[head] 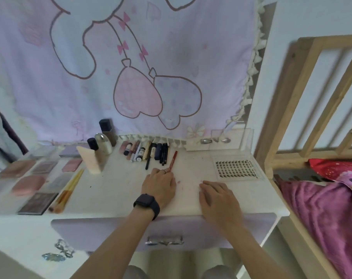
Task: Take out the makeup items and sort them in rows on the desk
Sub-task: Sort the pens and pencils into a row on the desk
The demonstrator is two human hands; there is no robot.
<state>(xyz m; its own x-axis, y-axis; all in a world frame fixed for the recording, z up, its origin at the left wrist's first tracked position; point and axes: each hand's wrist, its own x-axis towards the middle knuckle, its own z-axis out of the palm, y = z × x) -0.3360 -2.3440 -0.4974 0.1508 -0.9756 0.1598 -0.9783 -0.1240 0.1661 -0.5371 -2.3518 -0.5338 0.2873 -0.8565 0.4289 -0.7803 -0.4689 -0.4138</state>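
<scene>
On the white desk (118, 188), my left hand (160, 185), with a dark watch on its wrist, pinches the lower end of a red pencil (173, 159) that points away toward the back. My right hand (217, 195) rests flat on the desk near the front edge, fingers apart, holding nothing. A row of tubes and dark pencils (146, 151) lies along the back edge, just left of the red pencil. Bottles (102, 141) stand at the back left. Compacts and palettes (37, 178) lie in rows on the left, with brushes (67, 191) beside them.
A clear case of false lashes (234, 168) lies at the right, with a clear box (219, 140) behind it. A pink-purple cloth hangs behind the desk. A closed drawer with a handle (164, 240) sits below. A wooden bed frame (304, 109) and pink bedding stand at the right.
</scene>
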